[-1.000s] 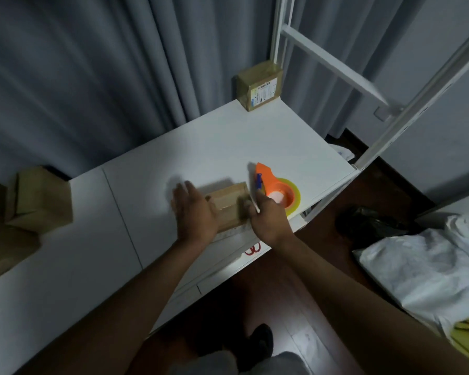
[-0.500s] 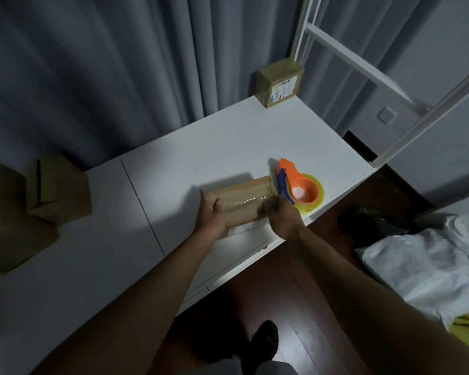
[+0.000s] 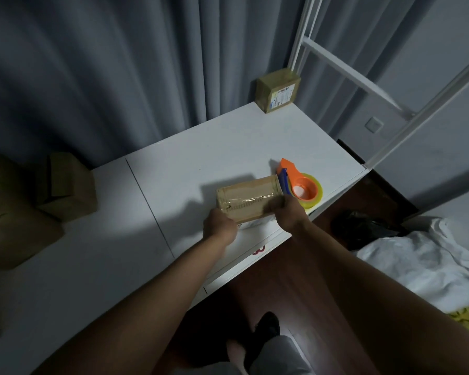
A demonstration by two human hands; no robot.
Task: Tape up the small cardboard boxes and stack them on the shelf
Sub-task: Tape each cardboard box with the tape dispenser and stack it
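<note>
Left hand (image 3: 220, 224) and right hand (image 3: 287, 214) each grip an end of the box (image 3: 251, 199), now tipped up off the surface (image 3: 228, 147) beside the dispenser (image 3: 303, 186), its taped seam apparently sealed, ready for shelving.

The white table (image 3: 228, 147) carries a taped box (image 3: 249, 197) near its front edge, an orange tape dispenser (image 3: 299, 185) just beside it at three o'clock, a labelled box (image 3: 278, 90) at twelve, and dim cardboard boxes (image 3: 65, 185), perhaps three, at nine.
</note>
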